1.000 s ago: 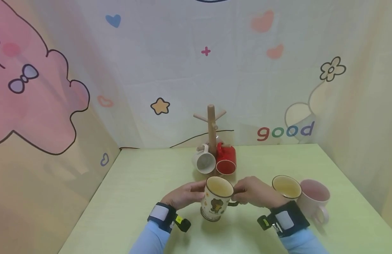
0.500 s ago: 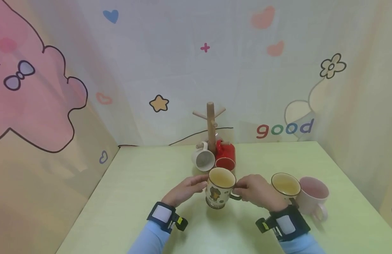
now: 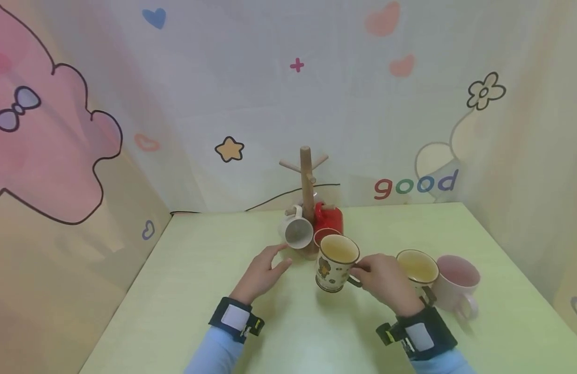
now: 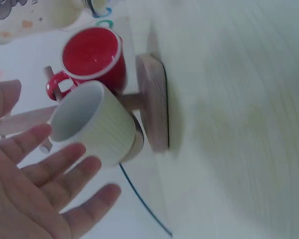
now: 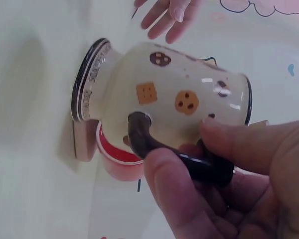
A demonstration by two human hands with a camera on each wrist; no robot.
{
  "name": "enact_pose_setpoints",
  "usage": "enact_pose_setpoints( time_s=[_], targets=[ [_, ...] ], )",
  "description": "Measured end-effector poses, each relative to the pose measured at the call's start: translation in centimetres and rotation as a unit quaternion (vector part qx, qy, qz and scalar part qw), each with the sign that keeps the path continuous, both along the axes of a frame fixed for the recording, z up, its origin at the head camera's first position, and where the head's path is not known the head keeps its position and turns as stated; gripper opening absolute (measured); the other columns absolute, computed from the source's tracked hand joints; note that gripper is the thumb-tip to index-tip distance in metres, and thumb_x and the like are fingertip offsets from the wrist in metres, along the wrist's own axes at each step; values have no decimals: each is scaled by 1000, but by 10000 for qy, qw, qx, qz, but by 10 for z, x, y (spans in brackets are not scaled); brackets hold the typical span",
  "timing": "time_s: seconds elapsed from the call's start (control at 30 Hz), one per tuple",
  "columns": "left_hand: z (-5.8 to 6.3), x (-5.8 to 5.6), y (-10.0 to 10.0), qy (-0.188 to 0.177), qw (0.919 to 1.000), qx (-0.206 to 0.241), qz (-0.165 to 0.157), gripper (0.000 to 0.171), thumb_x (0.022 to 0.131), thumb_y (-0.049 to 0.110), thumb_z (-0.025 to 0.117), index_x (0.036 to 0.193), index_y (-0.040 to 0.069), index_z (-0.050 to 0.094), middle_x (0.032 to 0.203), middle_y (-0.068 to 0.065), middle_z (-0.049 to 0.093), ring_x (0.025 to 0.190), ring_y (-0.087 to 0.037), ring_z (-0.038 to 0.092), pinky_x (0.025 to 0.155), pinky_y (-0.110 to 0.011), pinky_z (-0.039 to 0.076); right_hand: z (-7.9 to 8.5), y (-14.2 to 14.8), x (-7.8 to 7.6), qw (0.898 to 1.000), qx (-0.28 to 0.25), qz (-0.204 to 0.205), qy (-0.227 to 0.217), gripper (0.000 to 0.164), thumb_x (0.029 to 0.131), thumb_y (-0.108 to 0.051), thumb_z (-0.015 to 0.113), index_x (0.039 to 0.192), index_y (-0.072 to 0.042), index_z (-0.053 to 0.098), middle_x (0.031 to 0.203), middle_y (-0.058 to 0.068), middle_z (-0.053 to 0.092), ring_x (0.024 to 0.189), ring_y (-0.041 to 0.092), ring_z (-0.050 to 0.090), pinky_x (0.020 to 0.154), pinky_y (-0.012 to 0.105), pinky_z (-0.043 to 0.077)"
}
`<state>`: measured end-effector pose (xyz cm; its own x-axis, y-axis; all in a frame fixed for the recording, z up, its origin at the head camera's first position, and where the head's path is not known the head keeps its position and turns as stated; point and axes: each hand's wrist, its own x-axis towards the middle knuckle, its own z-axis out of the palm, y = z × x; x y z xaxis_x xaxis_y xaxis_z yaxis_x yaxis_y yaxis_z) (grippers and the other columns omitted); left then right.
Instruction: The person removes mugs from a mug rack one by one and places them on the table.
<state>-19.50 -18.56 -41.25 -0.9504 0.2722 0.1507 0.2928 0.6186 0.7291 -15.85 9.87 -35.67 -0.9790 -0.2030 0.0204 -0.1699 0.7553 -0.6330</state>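
Observation:
A cream mug (image 3: 334, 267) with a bear, cookie prints and a dark brown handle (image 5: 189, 162) is held above the table by my right hand (image 3: 387, 280), thumb and fingers pinching that handle. My left hand (image 3: 258, 272) is off the mug, its fingers spread, near a white mug (image 3: 299, 232); in the left wrist view the fingertips overlap the white mug (image 4: 97, 124), and I cannot tell if they touch. Behind the cream mug stands a wooden mug tree (image 3: 306, 176). The white mug and a red mug (image 3: 334, 218) hang on its lower pegs, mouths facing me.
At the right a second cream mug (image 3: 417, 267) and a pink mug (image 3: 457, 283) stand upright side by side on the pale green table (image 3: 195, 259). Upper pegs (image 3: 289, 165) of the tree stick out bare. A printed curtain (image 3: 251, 93) hangs behind.
The cream mug has risen and moved away from me and to the right, toward the tree, in my right hand. My left hand has let go of it and opened out leftward.

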Motion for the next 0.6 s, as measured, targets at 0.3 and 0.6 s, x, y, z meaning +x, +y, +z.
enact_pose_setpoints(
  time_s=[0.3, 0.6],
  targets=[
    [-10, -1, -12, 520, 9939, -772, 587, 49, 99, 25, 61, 140, -1, 50, 140, -20, 51, 131, -37, 47, 106, -52, 40, -6, 5, 3, 9966, 208, -772, 197, 20, 94, -18, 67, 90, 0, 75, 66, 2, 60, 61, 20, 51, 54, 31, 39],
    [-13, 1, -13, 267, 9941, -765, 726, 51, 99, 26, 62, 141, 1, 50, 141, -20, 50, 132, -36, 46, 106, -52, 40, -15, 11, 7, 9885, 431, -1211, 798, 23, 92, -14, 66, 75, 1, 68, 57, 3, 50, 54, 21, 46, 50, 31, 35]
  ],
)
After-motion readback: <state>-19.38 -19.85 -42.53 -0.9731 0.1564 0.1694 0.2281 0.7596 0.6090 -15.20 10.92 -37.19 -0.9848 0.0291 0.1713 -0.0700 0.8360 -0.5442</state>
